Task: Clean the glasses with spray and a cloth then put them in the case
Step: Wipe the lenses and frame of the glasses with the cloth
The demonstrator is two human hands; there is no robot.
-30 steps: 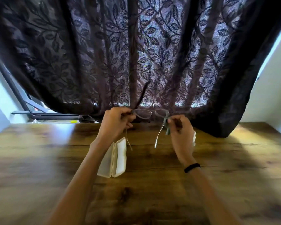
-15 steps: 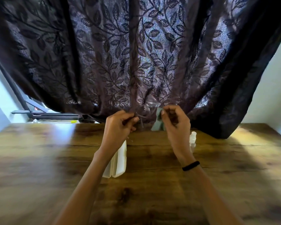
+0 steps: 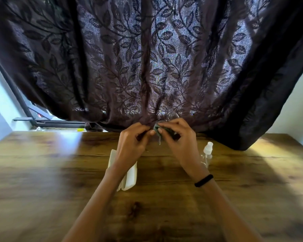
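Mid-frame, left hand (image 3: 131, 145) and right hand (image 3: 177, 138) pinching cloth (image 3: 157, 127) around barely visible glasses (image 3: 171, 116); case (image 3: 129, 179) half hidden beneath wrist.

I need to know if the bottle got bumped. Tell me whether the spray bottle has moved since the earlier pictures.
No. The spray bottle stands at the same spot on the table, just right of the right hand, below the curtain's hem.

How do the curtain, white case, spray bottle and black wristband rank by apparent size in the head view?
1. Curtain
2. White case, partly hidden by the left arm
3. Spray bottle, partly hidden by the right hand
4. Black wristband
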